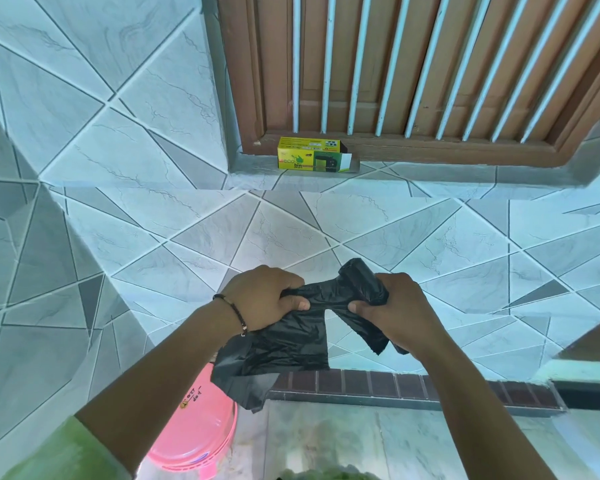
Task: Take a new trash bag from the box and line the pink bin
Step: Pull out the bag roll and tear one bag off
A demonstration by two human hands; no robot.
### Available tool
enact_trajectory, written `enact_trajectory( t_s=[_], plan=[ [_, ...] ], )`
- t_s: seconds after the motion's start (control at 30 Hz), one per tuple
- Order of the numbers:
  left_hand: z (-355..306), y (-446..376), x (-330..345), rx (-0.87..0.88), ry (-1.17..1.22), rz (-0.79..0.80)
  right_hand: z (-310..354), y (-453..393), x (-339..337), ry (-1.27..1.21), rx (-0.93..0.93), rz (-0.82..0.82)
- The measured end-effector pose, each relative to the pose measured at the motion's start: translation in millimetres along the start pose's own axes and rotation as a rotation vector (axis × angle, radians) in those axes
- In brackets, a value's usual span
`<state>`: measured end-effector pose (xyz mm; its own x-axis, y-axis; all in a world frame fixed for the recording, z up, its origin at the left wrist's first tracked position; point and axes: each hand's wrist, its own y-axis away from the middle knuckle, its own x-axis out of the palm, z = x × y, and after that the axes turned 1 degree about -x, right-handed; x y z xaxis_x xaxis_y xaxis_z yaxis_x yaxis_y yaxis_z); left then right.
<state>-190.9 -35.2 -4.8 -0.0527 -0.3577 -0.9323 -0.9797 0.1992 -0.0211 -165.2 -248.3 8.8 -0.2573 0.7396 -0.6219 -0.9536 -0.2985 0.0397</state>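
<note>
Both hands closed on black trash bag, held in front of tiled wall

Left hand point(270, 295) fisted around one bunched end of the trash bag point(291, 336); right hand point(392, 306) clamped on the other end, still rolled; loose sheet hangs below left hand, over pink bin point(196, 434) at lower left; yellow-green box point(309, 158) lies on window ledge point(430, 173), flap open, well apart from hands; beaded bracelet point(231, 308) on left wrist.

Grey geometric wall tiles point(125, 109), brown wooden window frame point(413, 152) with white bars point(357, 64), dark brick-tile trim point(413, 382)
</note>
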Motion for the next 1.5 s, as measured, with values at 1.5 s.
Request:
enact_trajectory(
  t_s=[1.5],
  plan=[
    [-53,29,31,-0.072,1.368,-0.388,16,17,54,-1.498,0.156,0.189]
  ],
)
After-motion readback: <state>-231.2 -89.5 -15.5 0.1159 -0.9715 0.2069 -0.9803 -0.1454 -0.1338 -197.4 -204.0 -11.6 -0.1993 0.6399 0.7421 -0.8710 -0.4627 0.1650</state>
